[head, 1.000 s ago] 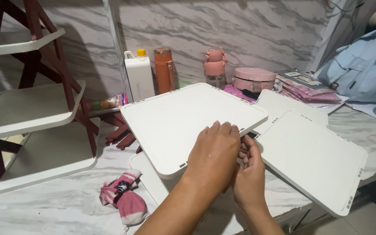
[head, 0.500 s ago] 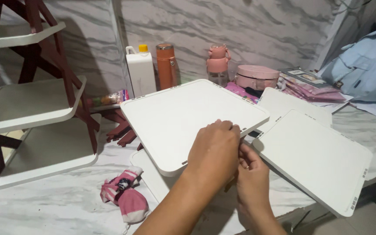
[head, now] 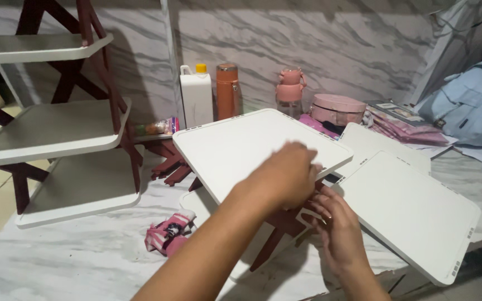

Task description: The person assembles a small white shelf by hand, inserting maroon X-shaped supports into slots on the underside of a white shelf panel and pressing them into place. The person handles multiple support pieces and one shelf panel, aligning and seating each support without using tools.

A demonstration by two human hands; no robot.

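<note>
The white shelf panel (head: 255,147) sits tilted on dark red legs (head: 277,228) above the marble bench (head: 73,262), in the middle of it. The left hand (head: 285,175) lies over the panel's near edge, its grip curled down on the rim. The right hand (head: 333,223) is below, fingers pinching at a leg joint. This looks like fitting panel to legs; aligning the joint seems needed next. A second panel (head: 414,212) lies just right; an assembled rack (head: 46,128) stands left.

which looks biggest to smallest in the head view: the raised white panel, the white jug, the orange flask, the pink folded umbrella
1. raised white panel, though it is nearest
2. white jug
3. orange flask
4. pink folded umbrella, close to the flask, unsure
</note>
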